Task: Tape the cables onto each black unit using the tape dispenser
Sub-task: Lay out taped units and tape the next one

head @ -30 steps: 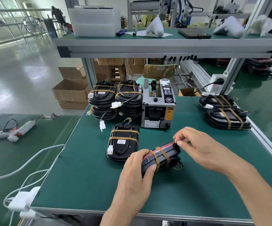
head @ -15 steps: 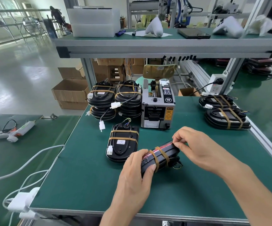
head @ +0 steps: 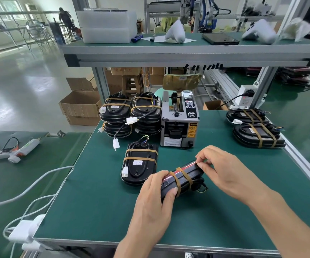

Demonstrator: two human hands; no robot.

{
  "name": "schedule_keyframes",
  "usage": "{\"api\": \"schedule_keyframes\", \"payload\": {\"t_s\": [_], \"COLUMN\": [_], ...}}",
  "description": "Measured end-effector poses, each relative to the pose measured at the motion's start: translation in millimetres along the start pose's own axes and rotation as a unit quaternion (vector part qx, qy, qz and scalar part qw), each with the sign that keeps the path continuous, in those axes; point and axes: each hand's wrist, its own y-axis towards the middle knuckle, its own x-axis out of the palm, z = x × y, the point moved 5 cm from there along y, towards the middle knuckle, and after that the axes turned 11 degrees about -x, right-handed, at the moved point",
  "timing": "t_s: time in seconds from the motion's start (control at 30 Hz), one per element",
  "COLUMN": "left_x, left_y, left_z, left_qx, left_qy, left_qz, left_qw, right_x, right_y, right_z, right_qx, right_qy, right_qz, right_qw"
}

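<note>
Left hand (head: 153, 200) grips the black unit (head: 183, 178) at centre frame; right hand (head: 223, 168) pinches its far end. Tape dispenser (head: 180, 123) above it reads "CAUTION" and "SEMI".

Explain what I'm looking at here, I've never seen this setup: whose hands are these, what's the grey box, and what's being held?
This is one camera worn on a person's head, looking down at a green table. The left hand and right hand hold a black unit tipped on its edge, with two tape bands around it. The grey box is the tape dispenser. Another taped unit lies flat beside the held one, more are stacked at the back left, and two more sit on the right.
</note>
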Motion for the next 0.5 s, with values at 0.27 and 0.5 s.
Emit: {"api": "schedule_keyframes", "payload": {"t_s": [0.27,0.5], "left_x": [2.2,0.7], "left_y": [-2.0,-1.2], "left_z": [-0.5,-1.6], "left_qx": [0.003,0.0], "left_qy": [0.01,-0.001], "left_qz": [-0.007,-0.003], "left_qw": [1.0,1.0], "right_x": [14.2,44.8], "right_y": [-12.9,-15.7], "right_z": [19.6,22.2], "right_qx": [0.077,0.16], "right_qy": [0.143,0.331], "right_qz": [0.07,0.13], "right_qw": [0.984,0.921]}}
